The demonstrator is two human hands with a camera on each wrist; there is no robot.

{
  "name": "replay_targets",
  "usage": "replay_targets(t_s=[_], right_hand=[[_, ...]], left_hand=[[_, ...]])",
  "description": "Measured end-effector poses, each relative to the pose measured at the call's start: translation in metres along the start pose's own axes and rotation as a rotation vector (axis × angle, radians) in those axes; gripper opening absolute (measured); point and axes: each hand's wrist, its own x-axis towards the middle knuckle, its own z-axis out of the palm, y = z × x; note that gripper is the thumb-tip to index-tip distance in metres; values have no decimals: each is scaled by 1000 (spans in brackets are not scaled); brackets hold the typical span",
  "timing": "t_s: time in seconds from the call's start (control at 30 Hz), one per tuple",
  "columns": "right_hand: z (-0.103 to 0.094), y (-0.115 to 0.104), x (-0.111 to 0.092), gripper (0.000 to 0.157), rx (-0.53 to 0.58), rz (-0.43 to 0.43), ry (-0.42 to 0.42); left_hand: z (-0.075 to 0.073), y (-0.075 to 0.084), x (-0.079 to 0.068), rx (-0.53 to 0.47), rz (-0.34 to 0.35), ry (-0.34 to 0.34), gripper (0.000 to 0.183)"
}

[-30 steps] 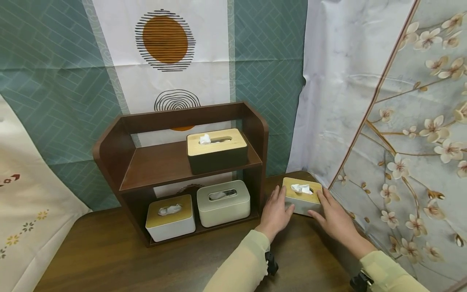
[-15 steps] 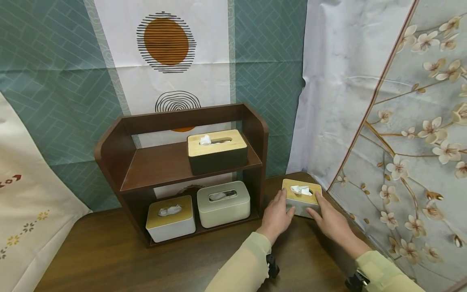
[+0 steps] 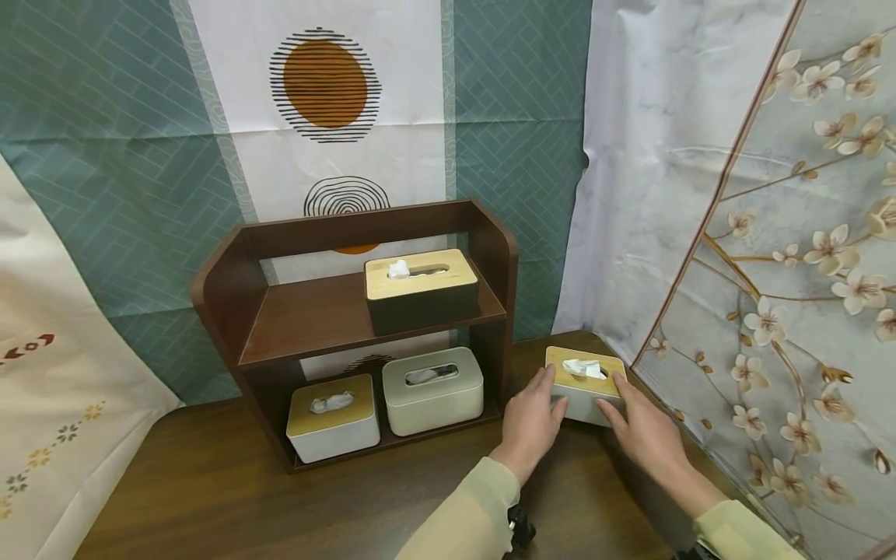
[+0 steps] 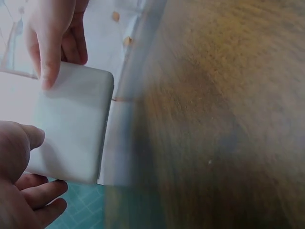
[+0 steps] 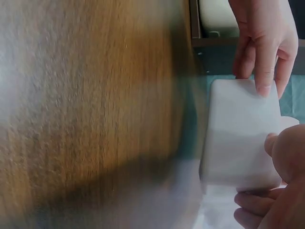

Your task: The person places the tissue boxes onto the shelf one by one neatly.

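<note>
A small tissue box [image 3: 585, 406] with pale grey sides and a light wooden lid sits between both hands at the right of the table; white tissue [image 3: 582, 369] pokes from its slot. My left hand [image 3: 530, 420] grips its left end, thumb across the front and fingers round the side. At the opposite end my right hand [image 3: 647, 435] holds it the same way. In the left wrist view the box's smooth side [image 4: 71, 124] shows between the two thumbs. The right wrist view also has the box [image 5: 240, 133] upright, with fingers curled behind both ends.
To the left stands a dark brown two-tier shelf [image 3: 308, 319]. On top sits a black tissue box [image 3: 423, 309] with a wooden lid; below are a white, wood-lidded one [image 3: 336, 441] and a cream one [image 3: 435, 410]. A flowered cloth [image 3: 770, 350] hangs close at the right.
The held tissue box looks slightly larger and lower in the head view, both hands staying on it. The view has shifted a little; the shelf's boxes stay put.
</note>
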Motion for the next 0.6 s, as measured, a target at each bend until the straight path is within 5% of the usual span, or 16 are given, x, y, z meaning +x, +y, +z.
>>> replay_targets(t_s=[0.6], right_hand=[[-13, -25, -32, 68, -12, -107, 107]], left_hand=[[-39, -2, -41, 107, 103, 176, 53]])
